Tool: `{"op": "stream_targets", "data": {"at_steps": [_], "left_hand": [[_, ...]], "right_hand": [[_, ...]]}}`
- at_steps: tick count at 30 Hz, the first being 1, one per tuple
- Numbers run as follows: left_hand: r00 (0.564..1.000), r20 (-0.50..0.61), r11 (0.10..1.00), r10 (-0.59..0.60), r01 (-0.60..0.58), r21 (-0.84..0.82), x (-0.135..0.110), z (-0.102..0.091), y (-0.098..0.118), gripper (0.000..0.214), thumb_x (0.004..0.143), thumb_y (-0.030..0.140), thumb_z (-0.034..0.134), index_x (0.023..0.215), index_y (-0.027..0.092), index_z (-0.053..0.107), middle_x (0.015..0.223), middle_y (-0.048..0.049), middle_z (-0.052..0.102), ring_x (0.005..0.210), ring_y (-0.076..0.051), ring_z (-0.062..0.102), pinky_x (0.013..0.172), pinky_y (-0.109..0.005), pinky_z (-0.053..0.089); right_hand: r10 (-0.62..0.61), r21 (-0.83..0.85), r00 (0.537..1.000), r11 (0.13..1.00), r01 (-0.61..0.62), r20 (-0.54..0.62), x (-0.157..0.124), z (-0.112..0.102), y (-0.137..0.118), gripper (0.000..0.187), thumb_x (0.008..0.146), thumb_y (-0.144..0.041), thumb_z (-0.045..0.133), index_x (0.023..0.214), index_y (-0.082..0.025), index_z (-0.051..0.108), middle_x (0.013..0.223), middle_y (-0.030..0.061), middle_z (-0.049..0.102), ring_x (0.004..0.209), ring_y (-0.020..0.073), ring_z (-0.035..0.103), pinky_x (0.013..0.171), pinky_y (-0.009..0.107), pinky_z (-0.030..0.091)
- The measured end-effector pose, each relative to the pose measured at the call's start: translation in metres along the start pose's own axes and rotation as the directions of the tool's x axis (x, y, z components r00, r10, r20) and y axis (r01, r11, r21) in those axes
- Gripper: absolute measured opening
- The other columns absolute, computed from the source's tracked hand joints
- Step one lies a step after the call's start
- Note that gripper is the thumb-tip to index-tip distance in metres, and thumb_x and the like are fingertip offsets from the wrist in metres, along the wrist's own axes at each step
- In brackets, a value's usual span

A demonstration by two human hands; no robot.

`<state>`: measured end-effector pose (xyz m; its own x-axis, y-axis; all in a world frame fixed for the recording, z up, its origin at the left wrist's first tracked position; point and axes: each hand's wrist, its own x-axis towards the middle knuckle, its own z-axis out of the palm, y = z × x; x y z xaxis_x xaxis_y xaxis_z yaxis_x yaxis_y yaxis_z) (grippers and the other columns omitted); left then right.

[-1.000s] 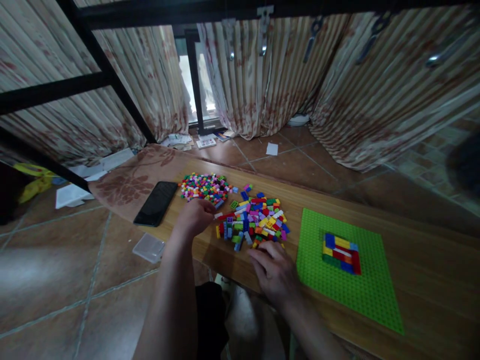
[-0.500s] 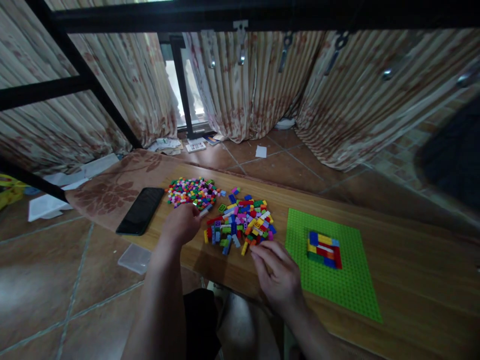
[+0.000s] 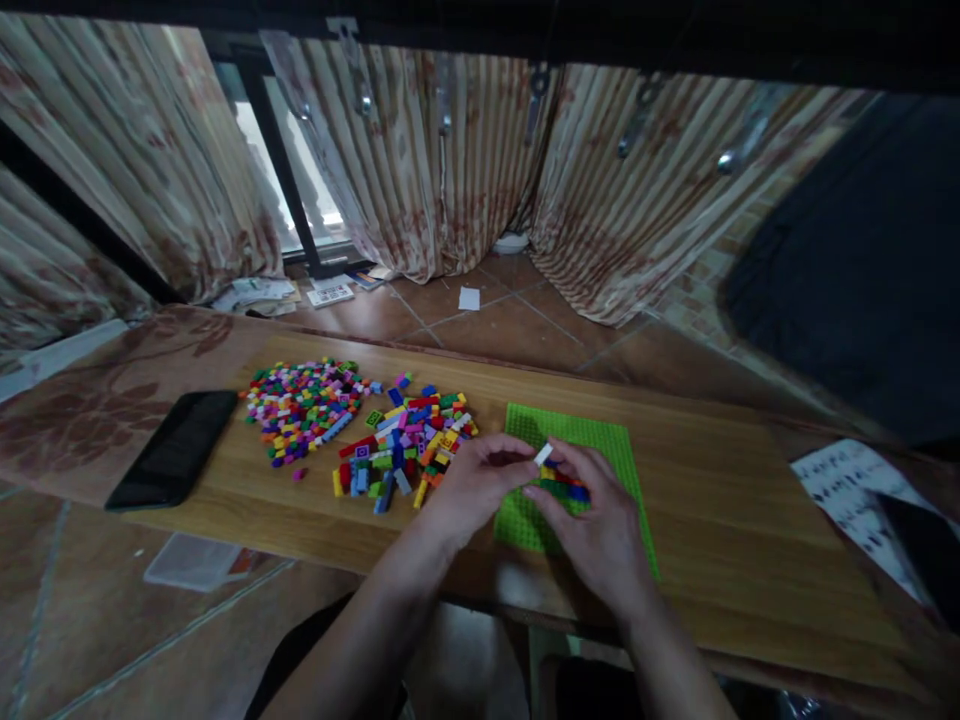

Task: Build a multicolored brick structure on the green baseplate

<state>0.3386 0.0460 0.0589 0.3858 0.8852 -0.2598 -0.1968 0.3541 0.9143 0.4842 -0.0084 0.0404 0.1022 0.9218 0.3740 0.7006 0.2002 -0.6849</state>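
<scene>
A small white brick [image 3: 543, 455] is held up above the green baseplate [image 3: 630, 470]. My left hand [image 3: 476, 485] pinches its left end between thumb and index finger. At its right end are the curled fingers of my right hand [image 3: 600, 510], with the index fingertip against the brick and the thumb lower down. Just beneath my hands sits a low multicoloured brick build [image 3: 562, 488] on the baseplate, partly covered by my fingers. To the left of my left hand lies a pile of larger bricks [image 3: 397, 445].
A heap of tiny bricks [image 3: 304, 405] lies farther left, next to a black phone [image 3: 176, 450]. The wooden bench [image 3: 735, 520] extends right, toward a printed sheet [image 3: 855, 490] and a dark object [image 3: 915, 550]. A clear plastic lid [image 3: 191, 562] is on the floor.
My view has turned to the right. My left hand has come from the tiny-brick heap to the baseplate with the white brick. My right hand has moved from the larger bricks to meet it.
</scene>
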Motion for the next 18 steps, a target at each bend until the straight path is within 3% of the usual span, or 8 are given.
{"op": "stream_targets", "data": {"at_steps": [6,12,15,18], "left_hand": [[0.998,0.016,0.996,-0.059,0.06,-0.063,0.006,0.026,-0.017,0.019,0.062,0.02,0.078,0.078,0.014,0.07,0.071,0.0004,0.067,0.065,-0.011,0.057,0.065,-0.024,0.043],[0.998,0.028,0.98,0.062,-0.066,0.187,0.02,0.036,-0.03,0.01,0.073,0.022,0.068,0.08,0.015,0.069,0.074,-0.001,0.068,0.069,-0.013,0.06,0.067,-0.025,0.047],[0.98,-0.087,0.877,0.181,-0.121,0.464,0.026,0.034,-0.028,0.014,0.081,0.024,0.061,0.089,0.016,0.069,0.083,-0.0041,0.07,0.075,-0.017,0.063,0.074,-0.031,0.05],[0.919,-0.178,0.676,0.352,-0.117,0.728,0.026,0.036,-0.027,0.024,0.081,0.024,0.061,0.103,0.015,0.068,0.103,-0.0095,0.069,0.097,-0.024,0.063,0.091,-0.041,0.049]], "right_hand": [[-0.01,-0.097,0.997,0.995,0.017,0.073,-0.004,-0.024,0.021,0.048,0.084,-0.044,0.068,0.127,-0.025,0.058,0.12,0.0082,0.062,0.113,0.0265,0.057,0.096,0.046,0.049],[0.051,-0.106,0.996,0.993,-0.043,0.075,-0.006,-0.034,0.043,0.047,0.081,-0.044,0.07,0.125,-0.029,0.062,0.126,0.0086,0.057,0.119,0.0275,0.054,0.099,0.047,0.049],[0.111,-0.124,0.991,0.987,-0.101,0.076,-0.008,-0.033,0.061,0.048,0.078,-0.041,0.073,0.124,-0.03,0.064,0.134,0.0087,0.051,0.123,0.0302,0.05,0.102,0.052,0.045],[0.122,-0.133,0.989,0.985,-0.11,0.084,-0.01,-0.031,0.075,0.051,0.077,-0.041,0.074,0.125,-0.029,0.064,0.143,0.0095,0.043,0.129,0.0322,0.045,0.107,0.055,0.04]]}}
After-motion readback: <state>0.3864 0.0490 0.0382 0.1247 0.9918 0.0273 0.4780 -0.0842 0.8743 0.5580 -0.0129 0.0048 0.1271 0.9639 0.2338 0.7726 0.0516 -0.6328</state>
